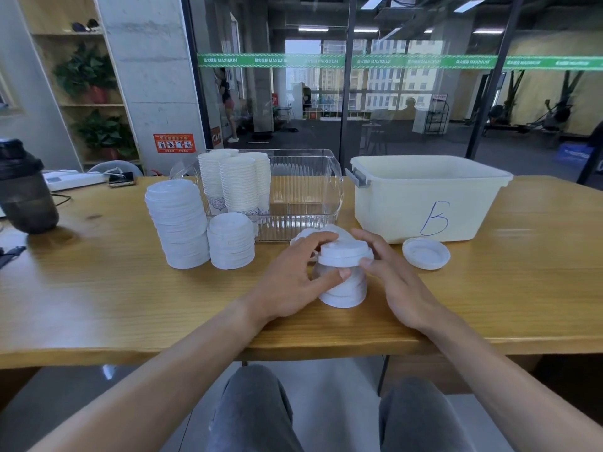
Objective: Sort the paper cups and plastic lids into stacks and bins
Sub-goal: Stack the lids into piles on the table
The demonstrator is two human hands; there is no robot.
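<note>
White lids [177, 223], cream bin [424, 197] marked blue B, tan table [98, 288].

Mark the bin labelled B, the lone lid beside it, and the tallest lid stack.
bin labelled B [404, 203], head view, on its front wall left of the letter.
lone lid [425, 253], head view, on its centre.
tallest lid stack [179, 223], head view, on its side, mid-height.
</note>
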